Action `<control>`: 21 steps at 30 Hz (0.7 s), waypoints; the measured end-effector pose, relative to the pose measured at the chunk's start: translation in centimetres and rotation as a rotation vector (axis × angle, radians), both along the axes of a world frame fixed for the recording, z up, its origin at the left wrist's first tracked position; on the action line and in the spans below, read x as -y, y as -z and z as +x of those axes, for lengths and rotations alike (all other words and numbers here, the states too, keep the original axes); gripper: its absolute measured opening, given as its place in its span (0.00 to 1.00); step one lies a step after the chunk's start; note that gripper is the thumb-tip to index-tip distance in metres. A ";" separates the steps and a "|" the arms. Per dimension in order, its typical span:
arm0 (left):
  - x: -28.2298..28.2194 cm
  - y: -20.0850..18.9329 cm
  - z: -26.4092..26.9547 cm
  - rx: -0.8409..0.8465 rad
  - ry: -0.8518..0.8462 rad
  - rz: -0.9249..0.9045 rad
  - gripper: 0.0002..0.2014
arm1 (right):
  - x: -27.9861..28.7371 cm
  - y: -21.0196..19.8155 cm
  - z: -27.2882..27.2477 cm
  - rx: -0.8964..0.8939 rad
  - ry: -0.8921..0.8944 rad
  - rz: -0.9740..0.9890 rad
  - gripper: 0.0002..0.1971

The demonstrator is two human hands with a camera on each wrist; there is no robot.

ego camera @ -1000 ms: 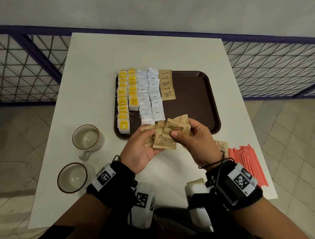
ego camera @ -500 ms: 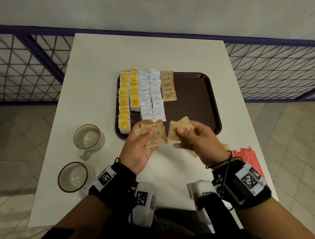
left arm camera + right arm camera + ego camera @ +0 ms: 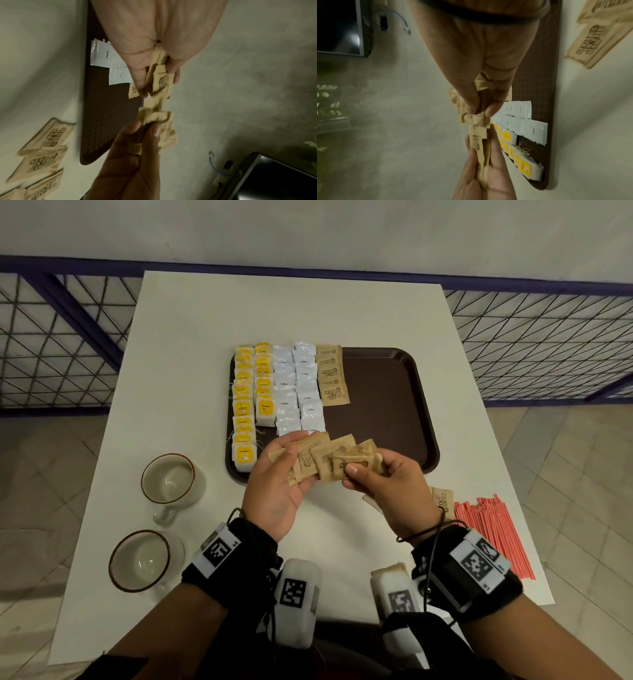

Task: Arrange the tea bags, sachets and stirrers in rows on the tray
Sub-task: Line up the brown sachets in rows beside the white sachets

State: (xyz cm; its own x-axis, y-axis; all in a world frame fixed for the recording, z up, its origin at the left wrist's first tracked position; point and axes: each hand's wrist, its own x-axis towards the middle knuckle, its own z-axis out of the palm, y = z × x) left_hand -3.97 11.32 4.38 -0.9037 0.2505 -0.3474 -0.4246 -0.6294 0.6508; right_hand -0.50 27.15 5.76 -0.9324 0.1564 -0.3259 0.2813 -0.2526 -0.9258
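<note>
A brown tray (image 3: pixel 387 405) lies on the white table (image 3: pixel 191 337). On its left part stand two rows of yellow tea bags (image 3: pixel 244 405), two rows of white coffee sachets (image 3: pixel 286 402) and a short row of brown sugar sachets (image 3: pixel 331 381). Over the tray's near edge both hands hold a fan of brown sugar sachets (image 3: pixel 318 460). My left hand (image 3: pixel 274 491) grips the left part of the fan (image 3: pixel 161 81). My right hand (image 3: pixel 394 487) pinches the rightmost sachets (image 3: pixel 356 462) between thumb and fingers (image 3: pixel 476 108). Red stirrers (image 3: pixel 493 535) lie at the table's right near edge.
Two empty cups (image 3: pixel 168 479) (image 3: pixel 138 559) stand left of the tray near the table's left edge. Loose brown sugar sachets (image 3: pixel 442 501) lie on the table right of my right hand, beside the stirrers. A blue railing (image 3: pixel 68 313) with mesh runs behind the table.
The hands parted half a second ago, each holding sachets, and have come back together so the sachets overlap in one fan. The tray's rows are unchanged.
</note>
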 end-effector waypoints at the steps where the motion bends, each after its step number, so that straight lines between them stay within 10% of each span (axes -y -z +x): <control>1: 0.1 0.0 -0.1 -0.010 -0.025 -0.007 0.10 | -0.5 -0.1 0.0 -0.010 0.027 -0.022 0.07; 7: 0.3 0.1 -0.3 -0.032 -0.077 -0.011 0.14 | 0.5 0.5 1.2 0.003 -0.024 -0.211 0.10; 14: -0.2 0.0 1.0 -0.019 0.277 -0.144 0.15 | 0.6 1.5 0.4 -0.087 0.032 -0.167 0.09; 21: 1.0 -0.3 0.9 0.073 0.472 -0.196 0.12 | -4.7 -2.6 -2.4 0.024 -0.645 0.319 0.07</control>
State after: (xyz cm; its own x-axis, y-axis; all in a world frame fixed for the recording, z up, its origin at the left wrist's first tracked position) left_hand -3.06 10.31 4.66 -0.6796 0.5492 -0.4864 -0.6817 -0.2277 0.6953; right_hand -2.91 31.88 8.34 -0.8643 -0.3322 -0.3777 0.3045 0.2521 -0.9185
